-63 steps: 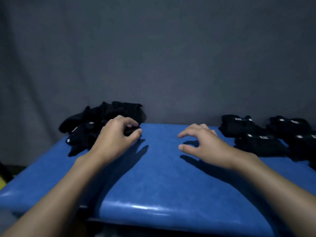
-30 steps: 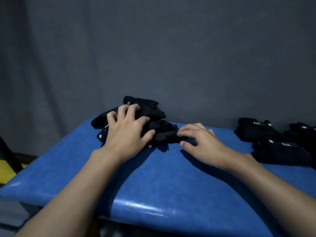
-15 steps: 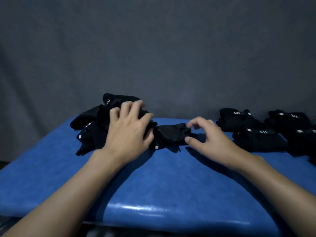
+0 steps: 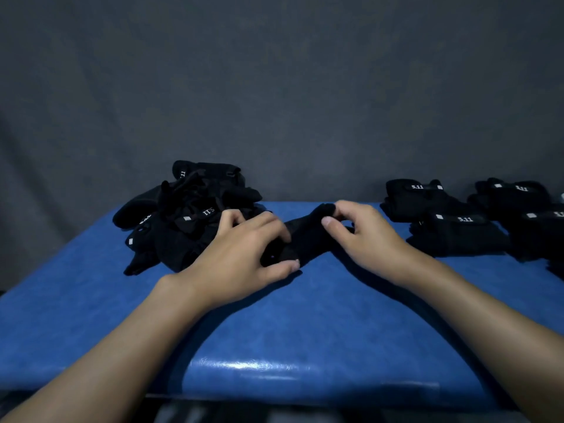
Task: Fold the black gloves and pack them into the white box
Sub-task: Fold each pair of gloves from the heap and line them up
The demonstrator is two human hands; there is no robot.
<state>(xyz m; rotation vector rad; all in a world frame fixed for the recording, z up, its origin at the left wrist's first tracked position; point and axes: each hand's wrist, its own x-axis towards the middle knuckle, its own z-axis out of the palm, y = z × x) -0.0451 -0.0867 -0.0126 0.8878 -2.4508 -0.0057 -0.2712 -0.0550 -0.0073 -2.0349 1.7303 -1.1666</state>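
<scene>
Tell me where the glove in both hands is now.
Head view: the glove lies at the centre of the blue table, held by the left hand and right hand, between the loose pile (left) and the folded gloves (right).

Left grip [image 4: 244, 257] curled, right grip [image 4: 366, 236] apparently in a pinch.

White "5.11" lettering marks the folded gloves [image 4: 427, 200] and the glove pile [image 4: 195, 230].
</scene>
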